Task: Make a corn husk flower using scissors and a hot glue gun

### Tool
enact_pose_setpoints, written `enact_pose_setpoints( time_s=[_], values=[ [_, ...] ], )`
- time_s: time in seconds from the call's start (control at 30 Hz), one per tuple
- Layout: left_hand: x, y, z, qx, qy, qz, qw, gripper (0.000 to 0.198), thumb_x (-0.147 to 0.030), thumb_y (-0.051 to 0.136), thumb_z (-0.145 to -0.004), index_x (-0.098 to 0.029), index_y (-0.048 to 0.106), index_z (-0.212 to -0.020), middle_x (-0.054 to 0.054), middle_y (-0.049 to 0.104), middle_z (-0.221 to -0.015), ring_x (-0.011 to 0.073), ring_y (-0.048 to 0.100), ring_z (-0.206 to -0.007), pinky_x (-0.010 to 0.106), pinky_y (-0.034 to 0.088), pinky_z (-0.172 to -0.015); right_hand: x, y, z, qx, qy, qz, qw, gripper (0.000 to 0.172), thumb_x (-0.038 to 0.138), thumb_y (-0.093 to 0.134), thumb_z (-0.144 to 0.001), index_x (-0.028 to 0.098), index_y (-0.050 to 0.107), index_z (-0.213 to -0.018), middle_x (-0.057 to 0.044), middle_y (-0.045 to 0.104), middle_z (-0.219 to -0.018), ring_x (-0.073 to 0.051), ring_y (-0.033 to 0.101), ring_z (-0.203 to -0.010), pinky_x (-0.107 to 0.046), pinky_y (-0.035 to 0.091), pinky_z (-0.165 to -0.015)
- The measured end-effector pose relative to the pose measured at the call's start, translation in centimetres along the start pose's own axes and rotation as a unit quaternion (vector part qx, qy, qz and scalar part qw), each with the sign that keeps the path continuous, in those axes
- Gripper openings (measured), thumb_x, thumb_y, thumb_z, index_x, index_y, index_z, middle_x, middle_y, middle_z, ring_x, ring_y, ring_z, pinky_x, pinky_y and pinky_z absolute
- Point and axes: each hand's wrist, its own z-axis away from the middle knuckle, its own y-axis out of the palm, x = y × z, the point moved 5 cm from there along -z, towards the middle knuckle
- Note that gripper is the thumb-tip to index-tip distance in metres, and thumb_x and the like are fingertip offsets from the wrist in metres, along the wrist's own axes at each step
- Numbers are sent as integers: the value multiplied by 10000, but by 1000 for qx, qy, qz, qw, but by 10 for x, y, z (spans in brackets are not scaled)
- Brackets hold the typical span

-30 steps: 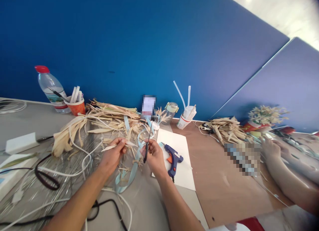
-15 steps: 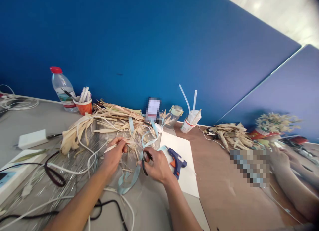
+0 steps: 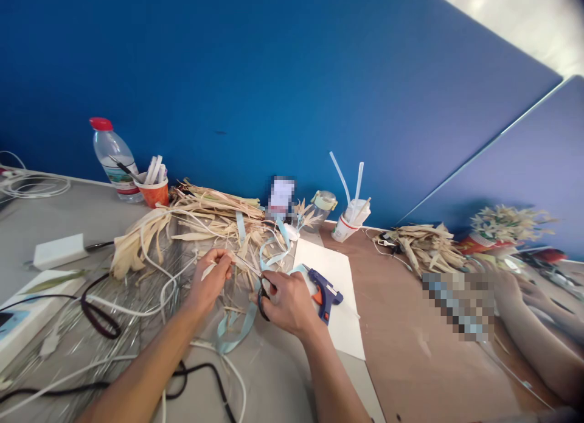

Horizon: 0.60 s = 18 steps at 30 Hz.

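My left hand [image 3: 213,276] pinches a small pale strip of dried husk [image 3: 208,271] between thumb and fingers. In my right hand [image 3: 288,302] is a pair of scissors [image 3: 263,301] with black handles, its blades pointing left toward the left hand's fingertips. Below and between the hands lie husk scraps and a loop of light blue ribbon [image 3: 237,335]. Behind them spreads a heap of dried corn husks [image 3: 214,207]. A blue glue gun [image 3: 325,292] rests on white paper [image 3: 344,335] just right of my right hand.
White and black cables [image 3: 205,368] and thin wires cover the left side near a power strip [image 3: 36,307]. Along the blue partition stand a bottle [image 3: 114,161], an orange cup [image 3: 154,193], a jar [image 3: 323,209] and a white cup [image 3: 347,225]. Another person's arms [image 3: 533,319] are at right.
The scissors' blades have swung up to point at my left fingertips and show more clearly. Both hands stay in nearly the same place.
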Motion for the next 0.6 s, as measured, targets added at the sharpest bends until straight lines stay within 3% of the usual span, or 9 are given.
enact_pose_setpoints(
  time_s=[0.2, 0.6],
  values=[
    [3, 0, -2, 8, 3, -14, 1000, 162, -347, 548, -734, -198, 555, -670, -69, 452, -437, 105, 414, -432, 232, 299, -465, 0, -1, 0, 6, -2, 13, 1000, 283, 282, 615, -721, 222, 626, -998, -13, 666, -732, -172, 577, -676, -275, 296, -700],
    [2, -1, -2, 17, -1, -31, 999, 148, -313, 541, -731, -184, 564, -661, -71, 449, -418, 99, 385, -420, 230, 271, -447, 1, -4, 0, 30, -11, 6, 999, 61, 167, 554, -711, 202, 566, -759, 26, 615, -623, -127, 521, -597, -246, 280, -679]
  ],
)
